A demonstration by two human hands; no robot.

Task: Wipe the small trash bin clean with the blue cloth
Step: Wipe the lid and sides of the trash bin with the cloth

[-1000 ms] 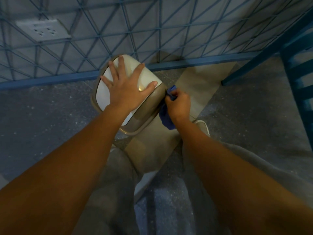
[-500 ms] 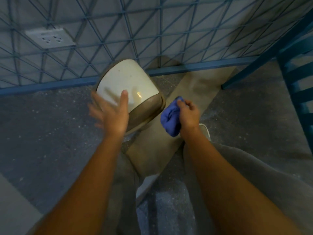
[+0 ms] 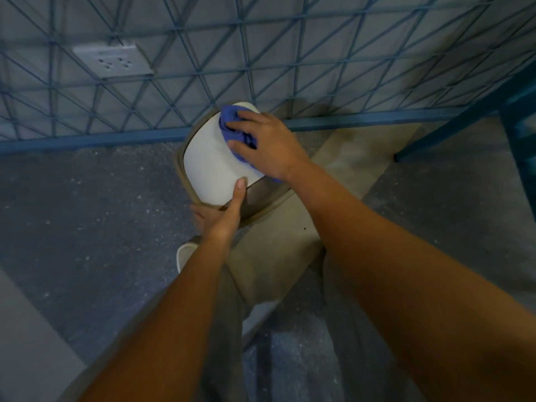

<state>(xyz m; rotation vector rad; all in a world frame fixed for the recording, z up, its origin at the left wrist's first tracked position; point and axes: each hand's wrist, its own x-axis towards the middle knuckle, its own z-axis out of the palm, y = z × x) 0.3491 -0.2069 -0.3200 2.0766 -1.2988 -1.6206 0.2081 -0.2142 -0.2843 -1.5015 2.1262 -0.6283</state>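
Note:
The small trash bin is white with a tan rim and lies tilted on the floor in front of a blue mesh fence. The blue cloth is bunched under my right hand, which presses it onto the bin's upper right side. My left hand grips the bin's near rim, thumb up on the white surface and fingers hidden beneath.
The blue mesh fence stands right behind the bin, with a wall socket beyond it. A blue frame leg rises at the right. A tan strip of flooring runs under the bin. My trousered legs fill the foreground.
My right hand has carried the cloth from the bin's right side up onto its top. My left hand left the top and took the near rim.

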